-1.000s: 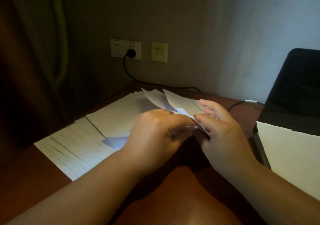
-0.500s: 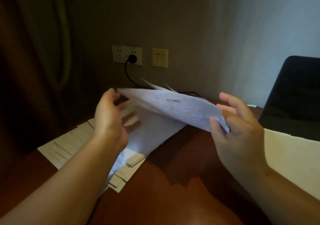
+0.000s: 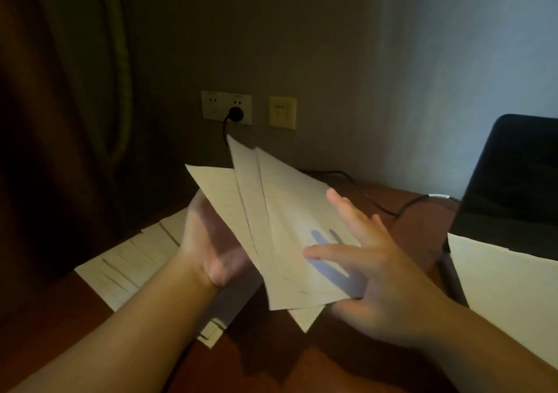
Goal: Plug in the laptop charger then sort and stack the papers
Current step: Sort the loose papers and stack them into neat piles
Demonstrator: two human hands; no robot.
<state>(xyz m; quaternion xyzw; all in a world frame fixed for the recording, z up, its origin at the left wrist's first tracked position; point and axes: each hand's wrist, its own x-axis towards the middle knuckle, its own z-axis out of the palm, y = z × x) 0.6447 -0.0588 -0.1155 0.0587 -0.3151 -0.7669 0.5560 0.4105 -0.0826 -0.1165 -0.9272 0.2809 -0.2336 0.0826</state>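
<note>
I hold a fan of several pale papers (image 3: pixel 290 226) tilted above the brown desk (image 3: pixel 290 365). My right hand (image 3: pixel 374 272) pinches their lower right part, thumb on top and fingers behind, showing as shadows through the sheet. My left hand (image 3: pixel 211 247) is palm-up under the fan's left edge, its fingers hidden behind the sheets. More papers (image 3: pixel 133 259) lie spread on the desk below at the left. The black charger plug (image 3: pixel 235 113) sits in the white wall socket, and its cable (image 3: pixel 347 178) runs right toward the dark laptop (image 3: pixel 513 175).
A large pale sheet (image 3: pixel 507 290) lies across the laptop's base at the right. A yellow wall plate (image 3: pixel 282 116) is beside the socket. A dark curtain (image 3: pixel 60 120) hangs at the left past the desk edge.
The hands went from working low on the desk to lifting the sheets. The held papers now stand steeper and fanned, with my left hand under them and my right thumb on top.
</note>
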